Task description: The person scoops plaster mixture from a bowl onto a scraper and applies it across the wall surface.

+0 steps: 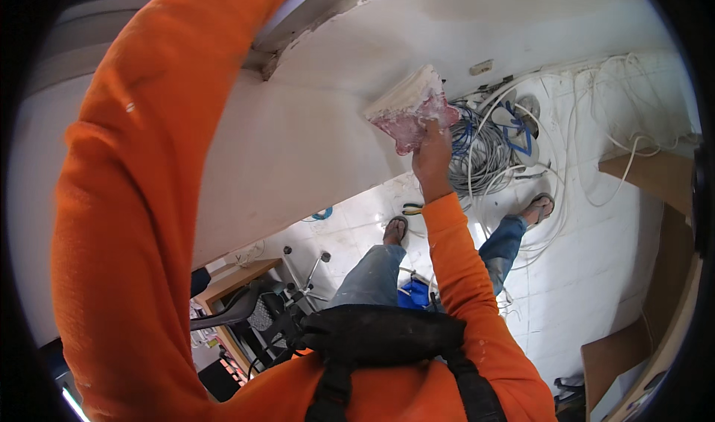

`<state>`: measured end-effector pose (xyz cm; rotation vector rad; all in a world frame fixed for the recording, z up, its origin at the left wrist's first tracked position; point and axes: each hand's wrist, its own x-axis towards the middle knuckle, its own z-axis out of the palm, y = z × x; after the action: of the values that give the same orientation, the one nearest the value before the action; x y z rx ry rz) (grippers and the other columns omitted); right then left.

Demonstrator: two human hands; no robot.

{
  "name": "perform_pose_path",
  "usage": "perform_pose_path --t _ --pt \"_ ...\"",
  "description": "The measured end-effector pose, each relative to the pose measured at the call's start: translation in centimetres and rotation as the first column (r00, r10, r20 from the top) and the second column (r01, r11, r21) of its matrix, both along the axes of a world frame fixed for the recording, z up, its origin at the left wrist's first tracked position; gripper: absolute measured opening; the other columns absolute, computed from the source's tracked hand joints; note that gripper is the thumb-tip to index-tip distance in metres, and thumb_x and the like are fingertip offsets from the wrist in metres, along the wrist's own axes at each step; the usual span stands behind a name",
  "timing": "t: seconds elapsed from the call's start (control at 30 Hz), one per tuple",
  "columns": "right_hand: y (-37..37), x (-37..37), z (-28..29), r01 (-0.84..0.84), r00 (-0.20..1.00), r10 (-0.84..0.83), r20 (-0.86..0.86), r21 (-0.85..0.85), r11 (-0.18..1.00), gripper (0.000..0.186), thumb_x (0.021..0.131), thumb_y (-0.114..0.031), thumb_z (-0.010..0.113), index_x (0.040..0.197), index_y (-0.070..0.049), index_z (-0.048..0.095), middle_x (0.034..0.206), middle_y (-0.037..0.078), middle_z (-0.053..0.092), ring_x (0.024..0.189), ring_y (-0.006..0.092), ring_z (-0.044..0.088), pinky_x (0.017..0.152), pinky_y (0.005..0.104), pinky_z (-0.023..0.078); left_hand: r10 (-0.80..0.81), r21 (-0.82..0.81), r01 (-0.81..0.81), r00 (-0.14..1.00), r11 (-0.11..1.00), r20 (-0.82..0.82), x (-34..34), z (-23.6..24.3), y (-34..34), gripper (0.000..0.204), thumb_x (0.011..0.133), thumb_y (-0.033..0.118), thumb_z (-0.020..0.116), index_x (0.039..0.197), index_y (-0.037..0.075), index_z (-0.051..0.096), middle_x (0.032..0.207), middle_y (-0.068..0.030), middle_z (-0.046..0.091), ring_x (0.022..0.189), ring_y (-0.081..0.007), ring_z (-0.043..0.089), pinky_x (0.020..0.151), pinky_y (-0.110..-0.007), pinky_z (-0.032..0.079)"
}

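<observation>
In my right hand (pixel 433 157) is a wide reddish-pink plastic putty spreader (pixel 411 118), its broad edge coated with off-white filler. The fingers are closed on its narrow end, and the blade is held close to the white wall (pixel 313 139); I cannot tell whether it touches. My left arm (pixel 141 176), in an orange sleeve, reaches up past the top of the view, so the left hand is out of sight. Beside the raised forearm runs a greyish frame or ledge (pixel 313 23) with a rough, chipped lower edge.
Coiled grey cable (pixel 484 157) and loose white cables (pixel 567 146) lie on the tiled floor near my feet, beside blue-strapped flip-flops (pixel 519 135). Cardboard (pixel 622 362) stands at the right. A wheeled chair (pixel 268 310) and wooden desk (pixel 238 273) are at lower left.
</observation>
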<state>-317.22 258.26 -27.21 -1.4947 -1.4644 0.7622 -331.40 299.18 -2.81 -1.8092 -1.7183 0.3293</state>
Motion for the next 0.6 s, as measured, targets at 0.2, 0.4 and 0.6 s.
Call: perform_pose_path --t 0.2,0.4,0.6 --pt "2.0 2.0 -1.5 -0.331 0.270 -0.218 -0.938 -0.303 0.894 0.013 0.082 -0.009 0.052 0.091 -0.004 0.061 0.094 0.005 0.063 0.092 0.0202 0.062 0.081 0.0357 0.049 -0.045 0.108 0.036 0.996 0.994 0.081 -2.6 -1.3 1.1 0.028 0.085 0.010 0.053 0.109 0.000 0.059 0.091 -0.0165 0.069 0.084 -0.0327 0.068 0.073 -0.040 0.054" --pt "3.0 9.4 1.2 -0.515 -0.037 -0.433 -0.901 -0.354 0.781 0.033 0.080 -0.011 0.054 0.112 -0.002 0.057 0.112 0.010 0.061 0.107 0.0259 0.058 0.095 0.0414 0.047 -0.131 0.428 -0.074 0.893 0.901 0.430 -2.8 0.7 -2.2 0.025 0.088 0.011 0.047 0.105 -0.005 0.056 0.091 -0.0212 0.066 0.084 -0.0358 0.066 0.073 -0.044 0.052" --pt "4.1 27.5 -3.6 -0.418 0.212 -0.371 -0.904 -0.427 0.802 0.030 0.085 -0.011 0.049 0.112 0.002 0.055 0.110 0.013 0.060 0.103 0.0265 0.060 0.092 0.0394 0.049 -0.528 0.476 -0.476 0.028 0.739 0.849 8.8 4.6 -13.7 0.047 0.094 0.029 0.046 0.125 -0.005 0.046 0.105 -0.0272 0.063 0.101 -0.0345 0.062 0.090 -0.042 0.046"
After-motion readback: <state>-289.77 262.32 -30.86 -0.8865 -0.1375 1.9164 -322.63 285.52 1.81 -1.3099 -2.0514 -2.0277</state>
